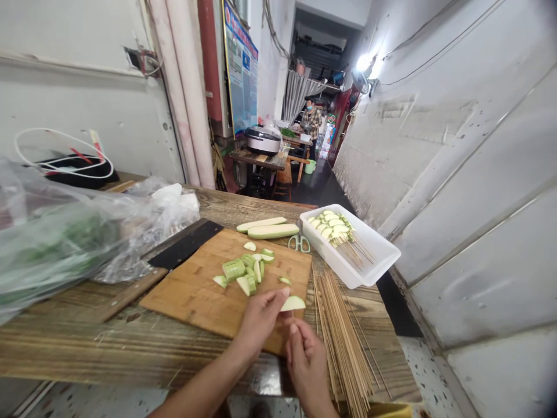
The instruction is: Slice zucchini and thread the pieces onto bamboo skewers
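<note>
My left hand [261, 316] pinches a half-round zucchini slice [293, 303] above the near right part of the wooden cutting board [187, 284]. Just below it my right hand [307, 354] is closed, its fingertips on a thin bamboo skewer [293, 315] that meets the slice's lower edge. Most of this skewer is hidden by the fingers. Cut zucchini pieces [235, 269] lie heaped mid-board, with a few loose ones around them. To the right of my right hand spreads a bundle of bamboo skewers [343, 337].
A white plastic tray [374, 255] at the back right holds skewered zucchini slices [333, 223]. Zucchini halves [273, 231] and scissors [299, 242] lie behind the board. A cleaver [187, 244] rests along its left edge, near plastic bags [56, 244]. Farther back stands a person [312, 122].
</note>
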`<state>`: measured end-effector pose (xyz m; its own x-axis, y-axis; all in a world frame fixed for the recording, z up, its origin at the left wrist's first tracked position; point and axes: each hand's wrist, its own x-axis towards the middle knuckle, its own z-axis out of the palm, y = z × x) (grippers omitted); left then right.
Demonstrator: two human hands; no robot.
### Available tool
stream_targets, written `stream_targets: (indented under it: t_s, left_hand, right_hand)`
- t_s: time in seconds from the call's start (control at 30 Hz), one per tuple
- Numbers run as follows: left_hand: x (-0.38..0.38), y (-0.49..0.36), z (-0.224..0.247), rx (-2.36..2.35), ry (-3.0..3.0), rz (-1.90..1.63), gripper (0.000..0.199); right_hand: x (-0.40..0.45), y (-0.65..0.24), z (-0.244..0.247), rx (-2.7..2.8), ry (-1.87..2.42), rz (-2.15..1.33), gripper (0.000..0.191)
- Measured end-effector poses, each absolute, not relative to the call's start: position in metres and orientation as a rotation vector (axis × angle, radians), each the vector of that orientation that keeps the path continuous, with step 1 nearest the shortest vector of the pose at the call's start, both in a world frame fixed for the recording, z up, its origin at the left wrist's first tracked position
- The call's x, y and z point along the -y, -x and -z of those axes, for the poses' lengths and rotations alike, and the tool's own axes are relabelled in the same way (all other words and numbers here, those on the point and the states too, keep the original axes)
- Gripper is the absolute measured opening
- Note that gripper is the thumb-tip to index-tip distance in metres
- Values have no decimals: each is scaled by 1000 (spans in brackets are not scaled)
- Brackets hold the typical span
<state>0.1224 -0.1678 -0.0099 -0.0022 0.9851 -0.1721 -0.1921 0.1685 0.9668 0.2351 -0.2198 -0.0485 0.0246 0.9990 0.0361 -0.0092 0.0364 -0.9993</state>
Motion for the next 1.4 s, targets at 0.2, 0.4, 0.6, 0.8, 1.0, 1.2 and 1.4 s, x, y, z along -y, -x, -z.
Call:
stream_targets:
  t_s: [0.2, 0.4, 0.6, 0.8, 1.0, 1.2, 1.4]
  left_hand:
    - [128, -86, -10, -1770, -2135, -865, 35]
    - [109, -82, -2, -2112, -2375, -348, 25]
    - [108, -95, 10, -2342, -2337, -445, 32]
    - [98, -109, 11, -2279, -2196, -543, 30]
    - [97, -86, 1, -2069, -1869, -996, 16]
    - [120, -68, -1, -1202, -733, -1316, 13]
    - [136, -64, 0, -961, -357, -1193, 9]
  right_hand:
    - [214, -247, 59, 1079, 1192, -1219, 37]
    - [214, -246, 71, 1081, 1187, -1207, 37]
    - [216, -245, 74, 1092, 1192, -1180, 36]
    - [218, -246, 61, 1103, 1192, -1197, 41]
    - [230, -250, 51, 1254, 1274, -1060, 36]
    - [240, -240, 39, 1598, 1267, -760, 27]
    - [244, -229, 35, 1717, 1256, -767, 27]
